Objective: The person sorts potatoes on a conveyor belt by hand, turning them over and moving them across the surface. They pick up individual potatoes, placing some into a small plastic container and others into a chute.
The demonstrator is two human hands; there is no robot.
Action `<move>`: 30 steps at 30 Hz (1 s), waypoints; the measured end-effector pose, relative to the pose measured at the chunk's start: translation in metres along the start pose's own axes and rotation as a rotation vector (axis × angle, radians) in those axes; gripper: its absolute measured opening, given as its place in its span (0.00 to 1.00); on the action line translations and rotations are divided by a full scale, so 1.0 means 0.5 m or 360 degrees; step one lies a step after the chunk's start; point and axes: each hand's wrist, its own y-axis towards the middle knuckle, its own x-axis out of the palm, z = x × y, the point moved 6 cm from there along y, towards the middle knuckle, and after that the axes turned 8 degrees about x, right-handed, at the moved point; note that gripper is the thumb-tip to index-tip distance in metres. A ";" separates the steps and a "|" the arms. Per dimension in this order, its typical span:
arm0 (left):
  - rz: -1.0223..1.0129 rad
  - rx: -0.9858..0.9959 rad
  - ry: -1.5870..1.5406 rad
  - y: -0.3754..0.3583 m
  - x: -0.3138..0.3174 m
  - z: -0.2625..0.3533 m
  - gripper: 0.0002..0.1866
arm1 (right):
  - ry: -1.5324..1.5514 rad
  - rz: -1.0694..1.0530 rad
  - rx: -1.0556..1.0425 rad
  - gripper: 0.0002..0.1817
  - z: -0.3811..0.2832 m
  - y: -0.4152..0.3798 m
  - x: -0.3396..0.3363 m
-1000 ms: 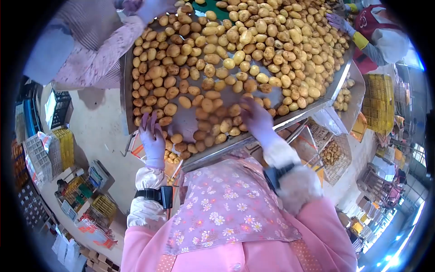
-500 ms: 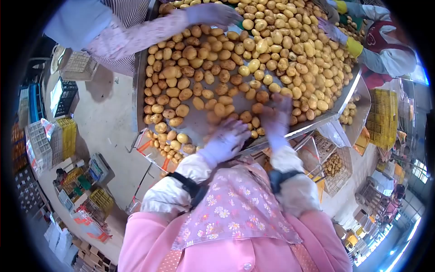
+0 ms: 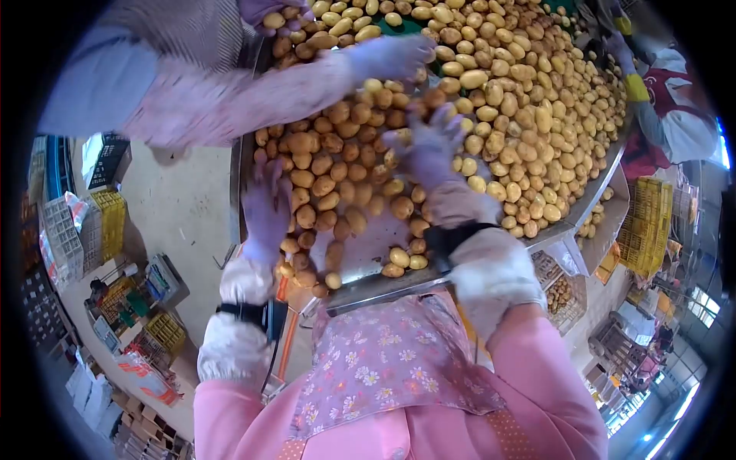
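Note:
Many small yellow-brown potatoes (image 3: 529, 123) lie heaped on a metal table (image 3: 376, 290) in front of me. My left hand (image 3: 267, 211), in a thin lavender glove, is at the table's left edge beside the potatoes there. Its fingers point away from me and are apart. My right hand (image 3: 431, 153), gloved alike, reaches into the middle of the potatoes, open with fingers spread and slightly blurred. Neither hand visibly holds a potato. A few potatoes (image 3: 399, 259) lie on bare metal near the front edge.
At the upper left a co-worker's gloved hand (image 3: 391, 57) reaches across the potatoes; their other hand (image 3: 276, 15) holds a potato. Another person's sleeve (image 3: 638, 88) is at the right. Yellow crates (image 3: 645, 222) stand at the right, more crates (image 3: 111, 222) at the left.
My left hand has moved left to the table's edge, my right hand forward into the pile. Potatoes near the front have shifted. The co-worker's arm at the left reaches farther in.

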 end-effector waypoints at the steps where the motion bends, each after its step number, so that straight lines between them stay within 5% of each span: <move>1: 0.0108 -0.0101 -0.0018 0.073 0.008 -0.012 0.26 | 0.0110 -0.0282 -0.0173 0.36 -0.047 -0.015 0.014; 2: 0.0083 -0.0126 -0.0180 0.107 0.076 -0.058 0.27 | 0.0217 -0.0569 -0.0353 0.37 -0.080 -0.044 0.022; 3: 0.0058 -0.0151 -0.0349 0.116 0.133 -0.087 0.29 | 0.0456 -0.0442 -0.0451 0.37 -0.092 -0.090 0.016; 4: 0.0062 -0.0151 -0.0367 0.115 0.147 -0.062 0.29 | 0.0691 -0.0307 -0.0549 0.36 -0.090 -0.140 0.006; 8: -0.0401 0.0101 0.0167 0.049 0.189 0.101 0.35 | 0.0729 -0.0740 -0.1069 0.26 0.076 -0.260 -0.066; 10: -0.0651 0.0219 0.0148 -0.035 0.171 0.174 0.33 | 0.0440 -0.0981 -0.0603 0.31 0.197 -0.250 -0.092; 12: -0.0790 0.0219 -0.0104 -0.106 0.137 0.251 0.33 | 0.0267 -0.0736 0.0174 0.40 0.328 -0.244 -0.083; 15: -0.0963 0.0412 -0.0323 -0.205 0.113 0.301 0.34 | 0.0268 -0.0728 0.0378 0.48 0.268 -0.334 -0.033; 16: -0.0984 0.0394 -0.0327 -0.220 0.111 0.288 0.34 | 0.0163 -0.1204 0.0193 0.50 0.192 -0.338 -0.062; 18: -0.1124 0.0406 -0.0272 -0.225 0.097 0.238 0.34 | 0.0085 -0.1049 -0.0378 0.42 0.107 -0.396 -0.087; 20: -0.1047 0.0345 0.0022 -0.263 0.076 0.157 0.32 | 0.0709 -0.1283 -0.0631 0.34 0.096 -0.398 -0.110; 22: -0.1016 0.0237 0.0126 -0.281 0.038 0.080 0.31 | 0.0518 -0.1526 -0.0467 0.28 0.171 -0.347 -0.049; 25: -0.0997 -0.0060 0.0229 -0.253 -0.027 0.026 0.29 | 0.0326 -0.0390 0.0247 0.30 0.318 -0.124 -0.024; 26: -0.0654 -0.0175 0.0199 -0.246 -0.045 0.016 0.27 | 0.0099 -0.0016 0.0453 0.34 0.341 -0.090 -0.032; 27: -0.0307 -0.0283 0.0175 -0.234 -0.069 0.007 0.26 | 0.0111 -0.0019 0.0454 0.34 0.309 -0.081 -0.024; 29: -0.0262 -0.0173 -0.0047 -0.184 -0.029 0.044 0.26 | -0.0221 -0.0341 0.0420 0.37 0.212 -0.096 0.017; 30: -0.0202 -0.0080 -0.0285 -0.152 0.000 0.083 0.26 | 0.0000 -0.0426 0.0137 0.36 0.164 -0.120 0.019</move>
